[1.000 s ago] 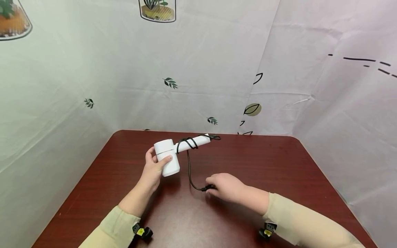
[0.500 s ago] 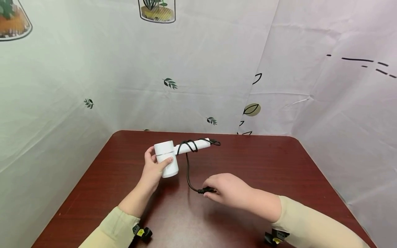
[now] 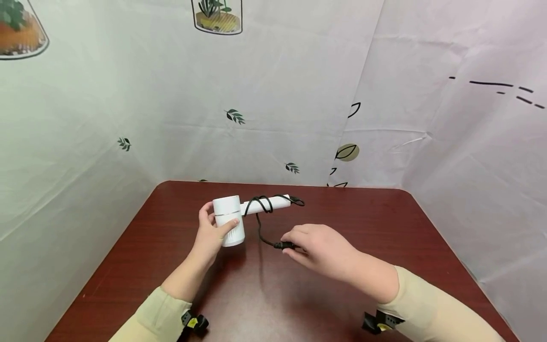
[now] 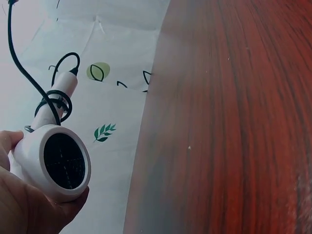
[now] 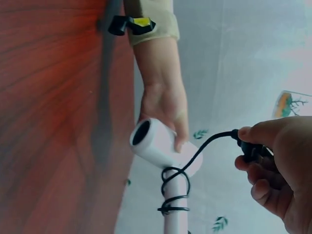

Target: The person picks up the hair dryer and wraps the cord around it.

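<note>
A white hair dryer [image 3: 228,221] is held above the table by my left hand [image 3: 209,235], which grips its barrel with the thumb across the front. Its handle [image 3: 279,202] points right, with the black cord [image 3: 259,228] looped around it. In the left wrist view, one end of the hair dryer [image 4: 64,161] shows a dark round grille. My right hand [image 3: 326,249] pinches the black plug [image 3: 284,245] at the cord's free end. In the right wrist view, thumb and fingers close on the plug [image 5: 251,148], and the cord runs from it to the handle.
Beneath both hands lies a dark red wooden table [image 3: 265,304] with rounded far corners. White fabric walls [image 3: 273,85] printed with leaves and jars stand behind it and at both sides. A small black camera [image 3: 194,323] is strapped to the left wrist, another to the right.
My right hand has risen with the plug, after shifting slightly nearer and right. The hair dryer's handle has tipped downward a little while my left hand keeps its grip.
</note>
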`<action>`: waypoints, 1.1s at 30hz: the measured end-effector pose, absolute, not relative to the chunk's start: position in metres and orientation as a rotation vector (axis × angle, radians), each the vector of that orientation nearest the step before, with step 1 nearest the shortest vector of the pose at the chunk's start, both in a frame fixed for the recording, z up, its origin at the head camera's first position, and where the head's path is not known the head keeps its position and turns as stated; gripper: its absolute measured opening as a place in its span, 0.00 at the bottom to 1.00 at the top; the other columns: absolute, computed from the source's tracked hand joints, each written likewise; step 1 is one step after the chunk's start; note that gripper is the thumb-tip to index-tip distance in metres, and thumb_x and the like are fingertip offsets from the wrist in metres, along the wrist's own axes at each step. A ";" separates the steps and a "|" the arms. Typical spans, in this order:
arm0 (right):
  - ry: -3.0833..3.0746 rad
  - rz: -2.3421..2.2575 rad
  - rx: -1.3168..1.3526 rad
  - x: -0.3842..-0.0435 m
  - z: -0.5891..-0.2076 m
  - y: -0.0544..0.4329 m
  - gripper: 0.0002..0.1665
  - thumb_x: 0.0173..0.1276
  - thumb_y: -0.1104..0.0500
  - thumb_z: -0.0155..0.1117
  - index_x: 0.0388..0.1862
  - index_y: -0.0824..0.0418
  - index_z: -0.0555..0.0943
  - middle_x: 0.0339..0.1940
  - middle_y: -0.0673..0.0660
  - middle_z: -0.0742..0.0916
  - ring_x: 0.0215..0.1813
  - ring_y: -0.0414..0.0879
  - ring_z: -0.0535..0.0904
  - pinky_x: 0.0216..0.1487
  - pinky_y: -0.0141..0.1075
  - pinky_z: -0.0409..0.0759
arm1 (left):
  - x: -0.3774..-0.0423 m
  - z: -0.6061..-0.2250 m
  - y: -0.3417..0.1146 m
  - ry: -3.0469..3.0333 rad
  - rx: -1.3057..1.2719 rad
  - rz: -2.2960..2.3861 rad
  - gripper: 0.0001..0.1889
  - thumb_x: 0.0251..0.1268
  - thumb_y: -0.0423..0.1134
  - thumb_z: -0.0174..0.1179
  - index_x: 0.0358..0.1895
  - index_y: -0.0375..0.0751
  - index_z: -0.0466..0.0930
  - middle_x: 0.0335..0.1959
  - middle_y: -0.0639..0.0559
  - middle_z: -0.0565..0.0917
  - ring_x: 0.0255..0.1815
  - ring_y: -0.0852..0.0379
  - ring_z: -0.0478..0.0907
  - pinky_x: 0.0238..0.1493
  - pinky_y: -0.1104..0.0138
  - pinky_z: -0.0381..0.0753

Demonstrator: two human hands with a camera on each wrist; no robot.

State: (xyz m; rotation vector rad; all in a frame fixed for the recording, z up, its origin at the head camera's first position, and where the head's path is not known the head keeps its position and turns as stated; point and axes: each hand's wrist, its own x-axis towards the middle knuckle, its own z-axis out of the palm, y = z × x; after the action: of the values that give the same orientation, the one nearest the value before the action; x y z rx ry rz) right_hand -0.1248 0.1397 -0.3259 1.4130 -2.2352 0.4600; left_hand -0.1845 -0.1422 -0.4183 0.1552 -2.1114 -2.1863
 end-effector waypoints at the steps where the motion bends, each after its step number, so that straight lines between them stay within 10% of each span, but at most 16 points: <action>1: -2.197 0.450 1.416 -0.126 -0.324 0.139 0.11 0.61 0.60 0.73 0.42 0.57 0.82 0.32 0.44 0.82 0.29 0.33 0.72 0.32 0.23 0.72 | -0.184 -0.418 -0.142 -2.113 0.153 -2.187 0.47 0.62 0.31 0.67 0.75 0.50 0.42 0.65 0.40 0.66 0.61 0.45 0.71 0.48 0.64 0.77; 19: -2.394 1.004 1.039 -0.131 -0.302 0.137 0.09 0.65 0.63 0.68 0.42 0.53 0.83 0.34 0.43 0.82 0.28 0.37 0.74 0.30 0.31 0.76 | -0.179 -0.415 -0.148 -2.215 0.072 -2.121 0.48 0.61 0.31 0.68 0.75 0.50 0.42 0.63 0.40 0.66 0.62 0.42 0.72 0.53 0.53 0.75; 33: -2.449 2.210 0.642 -0.160 -0.292 0.147 0.12 0.65 0.66 0.68 0.45 0.62 0.77 0.30 0.62 0.84 0.32 0.47 0.82 0.28 0.39 0.83 | -0.178 -0.419 -0.148 -2.256 0.050 -2.112 0.48 0.59 0.30 0.69 0.75 0.48 0.44 0.62 0.39 0.68 0.61 0.41 0.73 0.53 0.53 0.76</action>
State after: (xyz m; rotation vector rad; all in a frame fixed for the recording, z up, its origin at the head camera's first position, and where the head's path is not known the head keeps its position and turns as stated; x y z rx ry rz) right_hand -0.1600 0.1474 -0.2918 0.6423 -2.4487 2.2103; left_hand -0.1775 -0.1484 -0.4185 0.0499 -2.2560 -2.1123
